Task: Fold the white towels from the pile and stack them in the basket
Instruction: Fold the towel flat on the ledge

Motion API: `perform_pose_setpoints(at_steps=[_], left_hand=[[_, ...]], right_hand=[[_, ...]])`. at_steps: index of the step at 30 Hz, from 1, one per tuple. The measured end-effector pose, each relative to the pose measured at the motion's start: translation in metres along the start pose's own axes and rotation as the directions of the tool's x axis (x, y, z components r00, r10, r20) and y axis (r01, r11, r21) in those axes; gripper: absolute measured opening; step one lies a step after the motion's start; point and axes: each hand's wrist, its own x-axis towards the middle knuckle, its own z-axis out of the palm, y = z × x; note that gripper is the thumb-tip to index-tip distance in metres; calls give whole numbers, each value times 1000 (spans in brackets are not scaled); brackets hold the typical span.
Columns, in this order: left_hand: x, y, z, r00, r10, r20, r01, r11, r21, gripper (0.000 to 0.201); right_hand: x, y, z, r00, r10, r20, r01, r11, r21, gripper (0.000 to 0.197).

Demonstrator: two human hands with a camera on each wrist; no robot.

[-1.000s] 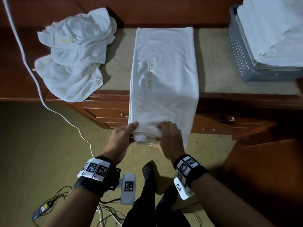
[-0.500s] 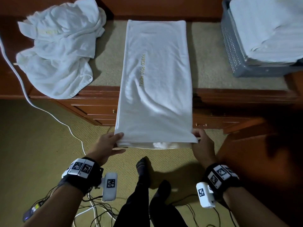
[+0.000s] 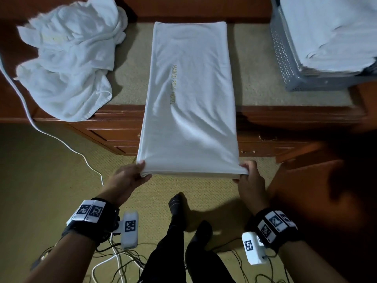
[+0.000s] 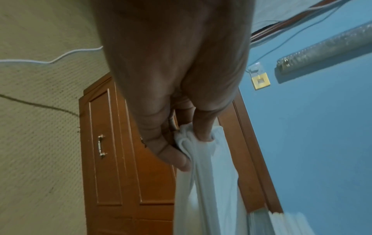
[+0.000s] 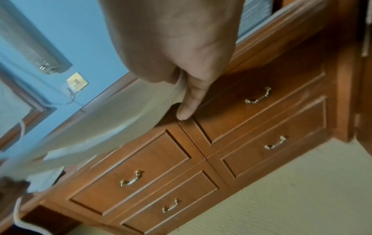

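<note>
a: while the long towel [image 3: 189,99] lies stretched over the dresser top [image 3: 265,92], where do the hands sit?
b: at its near end, which hangs off the front edge of the dresser, out over the drawers [image 5: 251,111]. the left hand [image 3: 126,178] pinches the near left corner, thumb on top and fingers curled under the cloth, and the left wrist view shows the fabric bunched between thumb and fingers [image 4: 171,152]
a: and the right hand [image 3: 250,180]?
b: clamped on the near right corner, fingers over the hem, thumb below. the edge between the two hands is pulled straight
a: how is the towel folded?
b: lengthwise into a narrow strip, gold lettering running along it, the far end flat near the back of the dresser
a: the rest of the towels?
b: a crumpled pile [image 3: 67,60] sits on the left of the dresser, well apart from the strip, one corner drooping over the front edge. the grey basket [image 3: 289,64] stands at the right, also apart, with folded white towels [image 3: 330,31] stacked above its rim
a: anything on the floor?
b: a white cable [image 3: 51,135] trails over the carpet at the left, and the person's dark-socked feet stand below the held edge
</note>
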Motion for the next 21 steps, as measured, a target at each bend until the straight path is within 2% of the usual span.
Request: perform_pose_setpoints(at_steps=[2,3,5,7,9,11,13,14,16,18,19,21], left_hand=[[2,-9,-3,999,29,-19,-26,988,152,32],[4,-14,-4,998,63,-31,-51,958,281,36],[7,-18,-4,992,123,-41,-80,828,555,30],[11,-18,-1,984,168,-64,-78,719,691,26],[15,-16,1,982,171,-75,-71,711,700,20],[17,-14,-2,981,179,-81,-83,753,653,10],[13,-12,-7,980,183,-85,-106,827,552,17],[9,-10,-7,979,186,-82,-121,858,499,26],[2,-8,-4,974,206,-98,-141,882,451,46],[4,-14,-2,973,182,-144,-90,866,491,54],[9,-19,-2,975,163,-148,-56,834,548,51],[23,-28,-1,984,135,-112,-14,697,717,36]], right_hand=[[3,6,1,994,102,42,-106,990,97,31],[6,7,1,990,127,65,-135,982,134,32],[11,5,2,987,129,98,-146,970,194,34],[14,0,3,980,142,137,-174,948,266,36],[18,-6,-1,964,196,182,-252,890,380,34],[19,-12,-10,945,240,221,-323,786,527,24],[18,-15,-21,940,254,228,-341,692,637,13],[17,-13,-25,945,241,222,-327,709,625,11],[16,-4,-24,960,189,208,-269,828,491,12],[21,12,-17,958,212,191,-271,884,380,29],[25,19,-13,957,228,181,-279,897,343,37],[35,32,-4,964,226,139,-252,943,217,42]])
